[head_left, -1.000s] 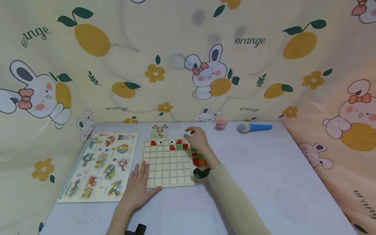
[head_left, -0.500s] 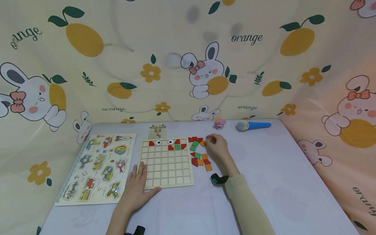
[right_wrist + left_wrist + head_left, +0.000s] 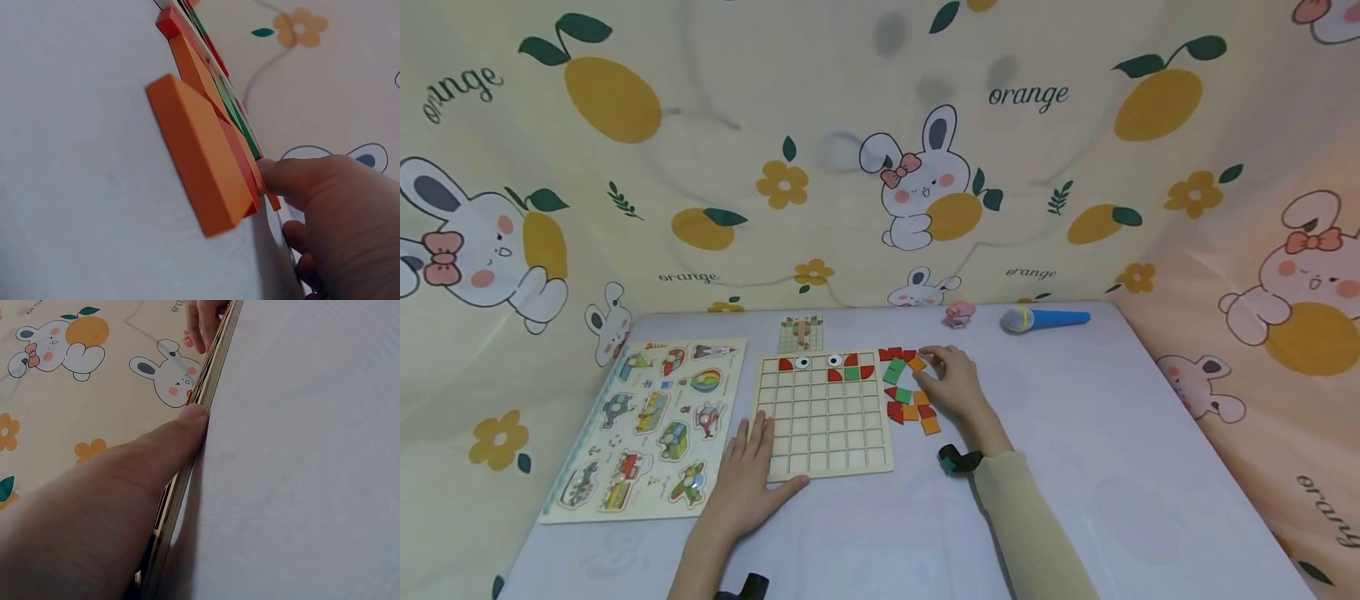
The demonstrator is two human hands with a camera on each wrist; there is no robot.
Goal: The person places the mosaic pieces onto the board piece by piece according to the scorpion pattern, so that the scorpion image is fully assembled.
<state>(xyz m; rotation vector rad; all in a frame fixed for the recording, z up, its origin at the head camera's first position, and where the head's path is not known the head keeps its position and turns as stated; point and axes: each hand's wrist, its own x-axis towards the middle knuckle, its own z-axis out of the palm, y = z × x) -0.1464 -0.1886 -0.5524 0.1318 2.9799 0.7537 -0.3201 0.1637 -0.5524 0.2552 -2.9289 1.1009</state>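
Right hand (image 3: 955, 383) of a person reaches in over the bench (image 3: 865, 542), its fingers bent and the thumb and fingertips close to a scatter of loose tiles; whether it pinches one cannot be told. These small blocks lie just beyond the right edge of a square wooden grid board (image 3: 822, 412): red ones, green ones (image 3: 893, 371) and orange ones (image 3: 931, 426), some touching. Left hand (image 3: 748, 479) lies with fingers extended along the board's left edge and thumb spread to its near edge, grasping nothing. Along the board's far rows sit red pieces, two round eye pieces (image 3: 835, 361) and one green square (image 3: 851, 373). A small picture card (image 3: 801, 333) lies just behind the board. To the left is a large puzzle sheet (image 3: 640, 440) of vehicles. At the back right are a pink toy (image 3: 958, 314) and a blue microphone (image 3: 1047, 320), before a cream cloth (image 3: 730, 158) printed with rabbits and oranges.
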